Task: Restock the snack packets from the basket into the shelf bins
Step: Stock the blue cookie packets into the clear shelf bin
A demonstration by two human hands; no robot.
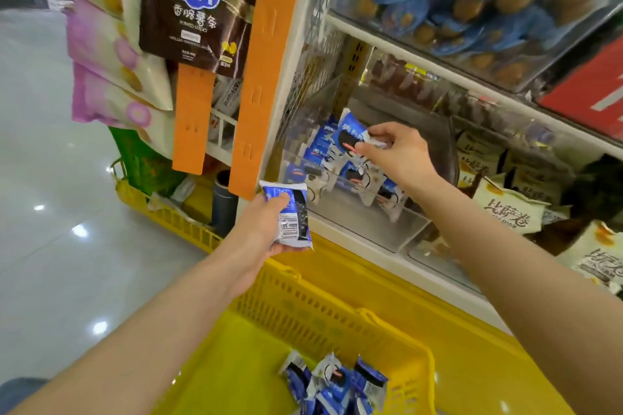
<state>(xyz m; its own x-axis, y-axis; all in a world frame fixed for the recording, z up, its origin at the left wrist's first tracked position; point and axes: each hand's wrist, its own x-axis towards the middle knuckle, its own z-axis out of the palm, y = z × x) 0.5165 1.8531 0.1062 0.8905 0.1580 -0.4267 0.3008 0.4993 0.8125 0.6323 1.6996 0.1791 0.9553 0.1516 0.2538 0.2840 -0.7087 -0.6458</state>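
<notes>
One blue packet (pixel 292 216) is gripped in the curled fingers of the left hand (pixel 259 231) just before the clear shelf bin (pixel 354 224), a second packet (pixel 350 135) is pinched by the right hand (pixel 397 153) over that bin's stock, and more packets (pixel 337 384) are kept in the yellow basket (pixel 337 310) below.

2 hands (pixel 259 229) (pixel 397 152), 2 held snack packets (pixel 293 219) (pixel 349 133), 2 orange strips (pixel 269 61) (pixel 192 118).

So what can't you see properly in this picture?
Head view:
- blue packets in the yellow basket: the bottom edge cuts the pile, so no count.
- front of the packet in the left hand: only its barcode side shows.
- back of the clear bin: hidden behind the right hand and its pinched packet.
</notes>
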